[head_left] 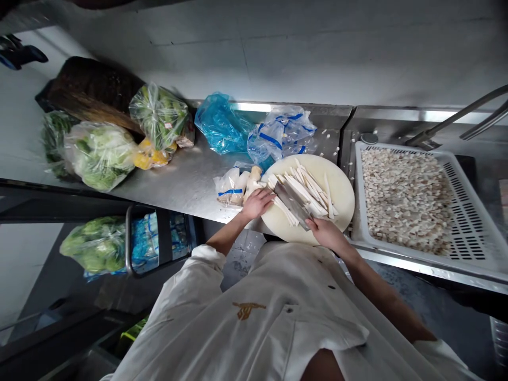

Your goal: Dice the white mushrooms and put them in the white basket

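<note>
Strips point(315, 185) of something pale lie in a loose heap on the round board point(344, 190), most of them slanting, with one set apart towards the board's right side. Right hand point(323, 232) is closed around the handle end of the knife point(291, 203), whose broad blade lies slantwise across the heap, pointing up and left. Left hand point(257, 203) rests at the heap's left edge, just beside the blade, fingers close together and reaching over the strip ends; whether they grip any cannot be told.

Touching or just beside the board's left edge are a few thick stalks point(254, 177), and next to them a clear packet point(230, 188) with a blue band. Behind the board sit a clear bag point(280, 132) with blue stripes and a crumpled blue bag point(222, 124), side by side on the metal surface point(182, 190). Farther left are bagged greens point(101, 153). Right of the board, a white basket point(468, 227) with a slotted base holds a wide spread of small diced bits point(405, 201).
</note>
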A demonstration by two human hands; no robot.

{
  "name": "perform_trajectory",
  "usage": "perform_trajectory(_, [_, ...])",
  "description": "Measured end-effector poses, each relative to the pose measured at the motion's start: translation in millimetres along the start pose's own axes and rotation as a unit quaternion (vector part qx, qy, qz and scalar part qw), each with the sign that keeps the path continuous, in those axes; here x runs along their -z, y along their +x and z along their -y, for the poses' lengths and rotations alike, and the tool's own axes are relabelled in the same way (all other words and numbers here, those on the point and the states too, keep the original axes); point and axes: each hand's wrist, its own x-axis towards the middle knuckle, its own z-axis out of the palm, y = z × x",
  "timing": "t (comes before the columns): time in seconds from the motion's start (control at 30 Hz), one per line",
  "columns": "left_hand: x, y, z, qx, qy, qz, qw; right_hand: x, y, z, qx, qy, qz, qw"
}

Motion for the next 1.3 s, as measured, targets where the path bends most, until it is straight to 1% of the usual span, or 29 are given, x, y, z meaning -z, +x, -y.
perform_trajectory(0.1, [-6.5, 10.0, -5.9, -0.015, -0.028, -0.008, 0.999, 2.2, -0.8, -1.8, -0.013, -0.005, -0.018, 1.000])
perform_trajectory(0.17, [-11.6, 10.2, -9.1, -0.005, -0.037, -0.025, 0.999, -1.5, -4.2, 1.3, -0.020, -0.016, -0.015, 1.000])
perform_trajectory(0.27, [-16.0, 2.6, -12.1, 0.018, -0.043, -0.041, 0.998, -9.2, -10.3, 5.9, -0.007, -0.021, -0.008, 1.000])
perform_trajectory(0.33, [-15.7, -4.4, -12.7, 0.013, -0.056, -0.036, 0.998, -11.8, -13.6, 6.7, -0.005, -0.016, -0.010, 1.000])
perform_trajectory(0.47, [-10.9, -10.9, -11.1, -0.008, -0.073, -0.029, 0.997, -10.1, -19.7, 9.4, -0.040, -0.030, -0.035, 0.998])
perform_trajectory(0.57, [-8.8, -4.5, -7.0, -0.016, -0.060, -0.024, 0.998, -6.4, -26.0, 20.2, -0.043, -0.046, -0.037, 0.997])
perform_trajectory(0.7, [-9.4, 8.1, -1.3, -0.026, -0.053, 0.003, 0.998, 1.1, -31.7, 42.0, -0.052, -0.063, -0.029, 0.996])
perform_trajectory(0.8, [-10.3, 11.4, 0.7, -0.028, -0.066, 0.008, 0.997, 6.0, -29.9, 54.6, -0.060, -0.066, -0.030, 0.996])
perform_trajectory(0.9, [-11.1, 11.2, 2.4, -0.029, -0.088, 0.001, 0.996, 4.9, -22.7, 60.5, -0.057, -0.053, -0.020, 0.997])
perform_trajectory(1.0, [-12.0, 11.7, 5.3, -0.029, -0.102, 0.003, 0.994, -2.4, -14.5, 61.0, -0.072, -0.034, -0.001, 0.997])
perform_trajectory(1.1, [-13.0, 13.1, 8.4, -0.032, -0.100, 0.013, 0.994, -7.6, -12.2, 55.8, -0.076, -0.028, 0.008, 0.997])
perform_trajectory(1.2, [-13.2, 14.5, 9.7, -0.031, -0.090, 0.018, 0.995, -4.6, -19.3, 43.4, -0.051, -0.018, 0.018, 0.998])
perform_trajectory(1.3, [-10.4, 13.8, 8.4, -0.026, -0.080, 0.012, 0.996, 3.6, -32.5, 28.3, -0.046, -0.011, 0.024, 0.999])
